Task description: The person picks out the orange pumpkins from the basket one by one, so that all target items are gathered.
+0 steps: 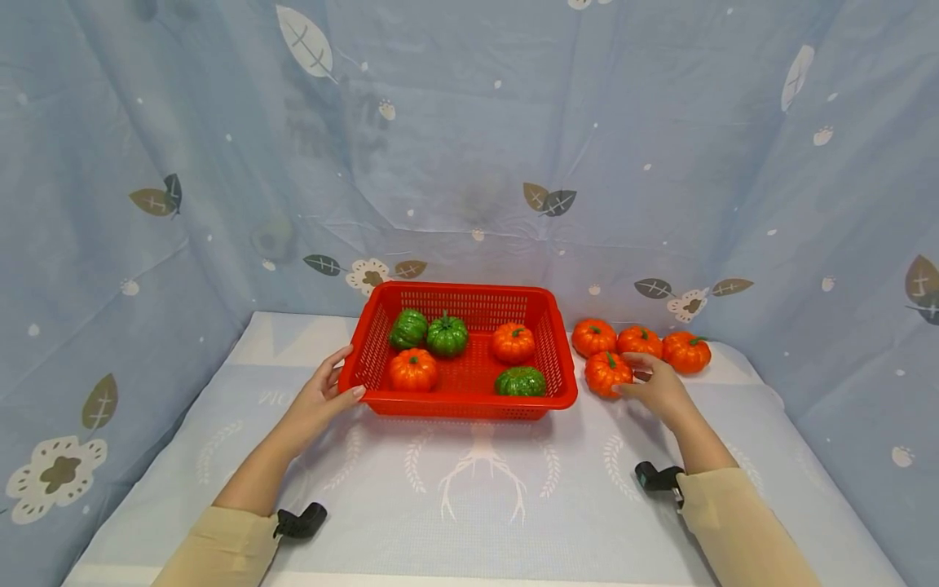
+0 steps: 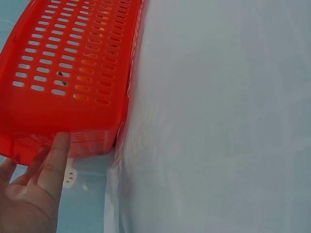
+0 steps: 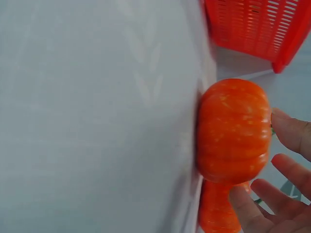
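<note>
A red plastic basket (image 1: 455, 401) holds small orange pumpkins (image 1: 413, 372) and green ones (image 1: 447, 337). At its left end my left hand (image 1: 323, 397) touches the near corner, thumb by the front rim and the other fingers along the side. In the left wrist view those fingers (image 2: 54, 162) look mostly straight against the basket wall. My right hand (image 1: 658, 391) is spread around the right side of an orange pumpkin (image 1: 608, 375) on the table. In the right wrist view its thumb and fingers lie beside that pumpkin (image 3: 233, 131), loosely extended; whether they touch it is unclear.
Behind the right hand's pumpkin, a row of orange pumpkins (image 1: 640, 342) stands along the back of the cloth-covered table (image 1: 477, 530), right of the basket. A patterned blue curtain (image 1: 469, 147) hangs behind and on both sides.
</note>
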A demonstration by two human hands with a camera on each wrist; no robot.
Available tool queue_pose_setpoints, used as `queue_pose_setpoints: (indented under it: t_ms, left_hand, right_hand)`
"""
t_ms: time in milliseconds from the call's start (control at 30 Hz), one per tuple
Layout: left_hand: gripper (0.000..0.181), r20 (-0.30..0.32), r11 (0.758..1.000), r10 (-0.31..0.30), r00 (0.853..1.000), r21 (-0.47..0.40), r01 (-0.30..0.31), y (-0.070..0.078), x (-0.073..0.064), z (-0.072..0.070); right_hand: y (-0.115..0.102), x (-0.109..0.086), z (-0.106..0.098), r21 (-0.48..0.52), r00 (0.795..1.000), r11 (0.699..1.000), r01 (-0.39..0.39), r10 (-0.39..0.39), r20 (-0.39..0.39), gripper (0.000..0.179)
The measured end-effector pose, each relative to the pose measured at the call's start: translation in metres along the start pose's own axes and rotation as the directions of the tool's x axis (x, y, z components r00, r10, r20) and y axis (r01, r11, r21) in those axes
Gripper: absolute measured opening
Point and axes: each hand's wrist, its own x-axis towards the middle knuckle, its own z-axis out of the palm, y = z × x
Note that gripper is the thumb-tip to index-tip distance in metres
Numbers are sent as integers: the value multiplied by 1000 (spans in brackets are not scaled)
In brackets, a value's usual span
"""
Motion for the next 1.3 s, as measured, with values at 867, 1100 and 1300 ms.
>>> queue_pose_setpoints:
  t_ms: [867,1100,1300]
  left_hand:
    - [81,4,1000,9,1000,10,-9,2,-2,3]
    - [81,5,1000,9,1000,14,-9,2,-2,4]
    - [82,5,1000,10,1000,9,-10,2,-3,3]
  right_hand:
    - [-72,-43,10,56,977,980,189,-182,-109,47]
    - [-92,-38,45,167,942,932,322,-297,-155,38]
    - [-109,-31,74,198,939,919,341,-321,-125,34]
